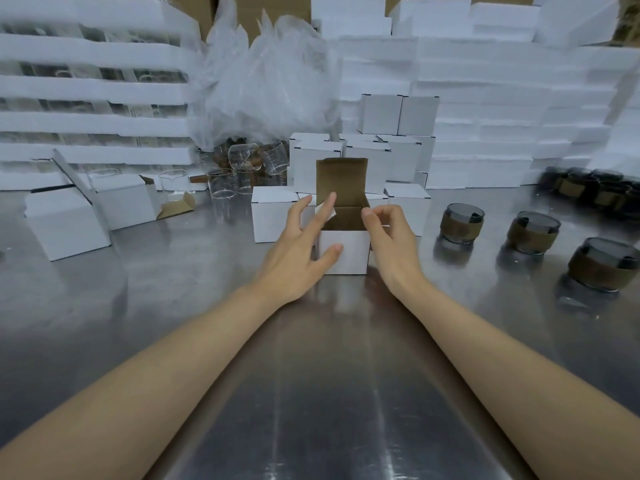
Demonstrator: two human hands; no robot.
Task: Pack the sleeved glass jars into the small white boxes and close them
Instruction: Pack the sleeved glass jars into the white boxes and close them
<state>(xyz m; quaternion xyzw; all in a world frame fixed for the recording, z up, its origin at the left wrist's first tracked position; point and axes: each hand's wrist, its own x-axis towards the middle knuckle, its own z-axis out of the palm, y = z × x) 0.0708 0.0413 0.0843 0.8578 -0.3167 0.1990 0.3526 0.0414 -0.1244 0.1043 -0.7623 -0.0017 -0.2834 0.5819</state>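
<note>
two hands flank the open white box (353,259): left hand (298,252) touches it, fingers straight; right hand (389,239) pinches its edge.

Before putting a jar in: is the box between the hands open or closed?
Open: the box has its lid upright, brown inside visible.

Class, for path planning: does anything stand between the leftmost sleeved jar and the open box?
Only the right hand, at the right edge of the open box. Otherwise bare steel table reaches the leftmost sleeved jar; a closed white box sits just behind.
</note>
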